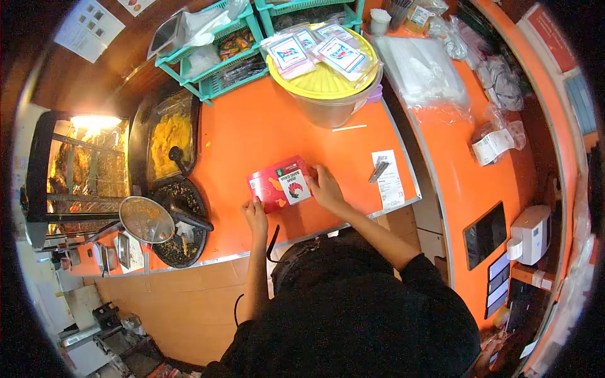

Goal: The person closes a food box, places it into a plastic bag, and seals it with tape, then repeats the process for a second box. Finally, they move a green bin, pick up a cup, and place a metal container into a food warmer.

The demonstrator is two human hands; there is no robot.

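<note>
A red printed packet or folded box (275,188) with a white panel is held over the orange counter (242,123). My left hand (255,214) pinches its lower left edge. At its right end, my right hand (326,188) grips the side with fingers closed round it. To the right, a paper receipt (391,189) lies near the counter's edge with a dark pen-like object (379,171) across it. Whether the packet touches the counter I cannot tell.
Left are a lit glass cabinet (88,170), a tray of yellow food (171,142) and a strainer (147,219) over a dark pan. Behind stand teal racks (208,82) and a yellow-lidded tub (334,107). A tablet (484,235) and a printer (532,234) lie right.
</note>
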